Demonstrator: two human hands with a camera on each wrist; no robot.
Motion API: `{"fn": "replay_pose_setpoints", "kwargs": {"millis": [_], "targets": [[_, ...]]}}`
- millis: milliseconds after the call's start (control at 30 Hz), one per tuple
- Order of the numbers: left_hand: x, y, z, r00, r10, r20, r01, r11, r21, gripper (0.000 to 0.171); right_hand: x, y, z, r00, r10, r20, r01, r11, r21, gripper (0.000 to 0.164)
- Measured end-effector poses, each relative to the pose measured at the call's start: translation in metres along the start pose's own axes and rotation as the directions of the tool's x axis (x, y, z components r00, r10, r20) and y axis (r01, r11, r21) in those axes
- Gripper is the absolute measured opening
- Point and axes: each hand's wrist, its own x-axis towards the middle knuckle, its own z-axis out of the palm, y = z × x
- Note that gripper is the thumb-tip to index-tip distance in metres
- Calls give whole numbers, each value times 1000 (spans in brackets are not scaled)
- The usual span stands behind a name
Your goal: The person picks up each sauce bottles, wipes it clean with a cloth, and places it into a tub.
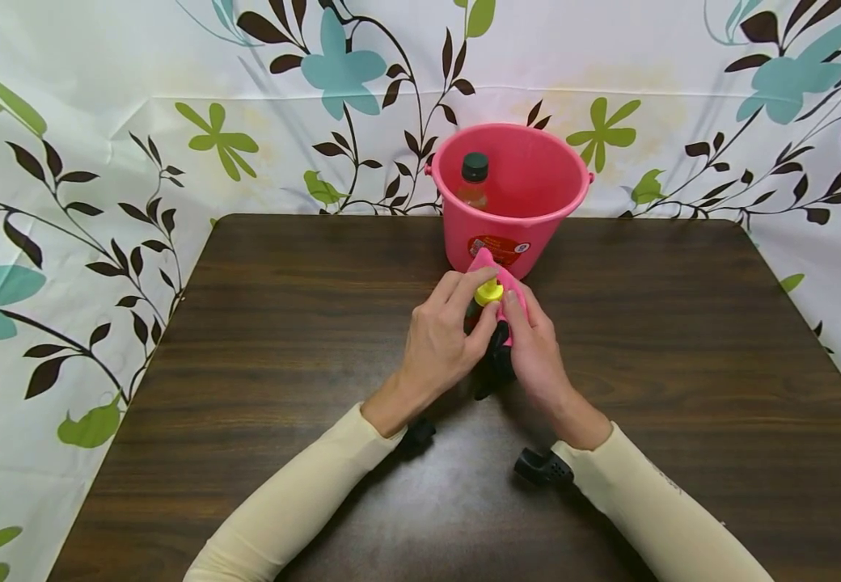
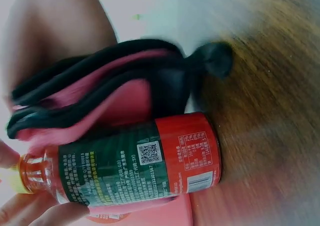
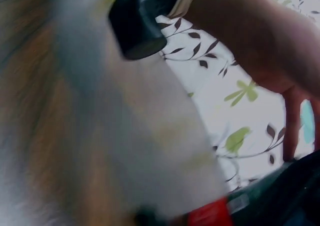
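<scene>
A bottle with a yellow cap and a green-and-red label stands close over the table in front of the bucket. My left hand pinches it around the cap and neck. Against the bottle's side is a soft pink pouch-like thing with black trim, its pink edge showing between my hands in the head view. Thumb and fingers of my right hand grip that pink edge. The bottle's red lower label appears at the bottom of the right wrist view, partly cut off.
Behind my hands, a pink bucket stands at the back of the dark wooden table. Inside it is another bottle with a dark green cap. A leaf-patterned cloth hangs behind the table.
</scene>
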Motion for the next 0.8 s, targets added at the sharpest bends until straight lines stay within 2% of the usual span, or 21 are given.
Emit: {"fn": "replay_pose_setpoints", "kwargs": {"millis": [233, 433, 567, 800], "targets": [[0, -1, -1, 1000, 4, -15, -4, 1000, 9, 43, 4, 15, -6, 995, 102, -18, -102, 995, -12, 51], [0, -2, 0, 1000, 16, -17, -15, 1000, 21, 40, 6, 26, -10, 982, 185, -47, -190, 975, -117, 44], [1, -1, 1, 1000, 18, -13, -18, 1000, 12, 38, 9, 29, -13, 980, 189, -66, -198, 965, -175, 44], [3, 0, 2, 1000, 10, -7, -10, 1000, 10, 37, 14, 27, -15, 978, 202, -48, -207, 955, -210, 46]]}}
